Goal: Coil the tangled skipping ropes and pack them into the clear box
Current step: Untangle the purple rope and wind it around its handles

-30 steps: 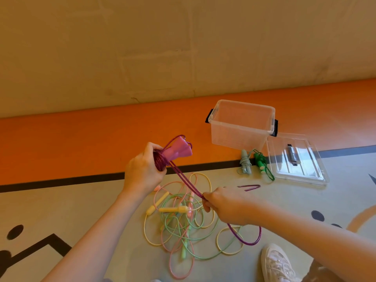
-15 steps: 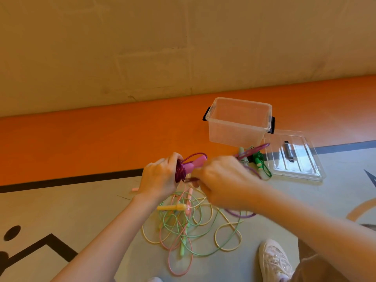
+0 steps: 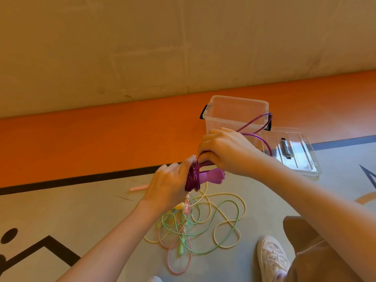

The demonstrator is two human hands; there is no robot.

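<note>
Just left of frame centre, my left hand [image 3: 169,185] grips a bundle of glittery purple plastic skipping rope [image 3: 192,178], wound round its lilac handles. To its right, my right hand [image 3: 222,151] pinches the free purple strand against the wraps; a loose loop trails up and right, in front of the clear plastic box [image 3: 236,112] (open and apparently empty). I judge the step to be winding this rope, nearly done. Next comes tucking the last loop, then lowering the bundle into the box. Below centre, pastel yellow, green and pink ropes [image 3: 200,222] lie tangled on the grey floor. The clear lid [image 3: 297,151] rests at right.
</note>
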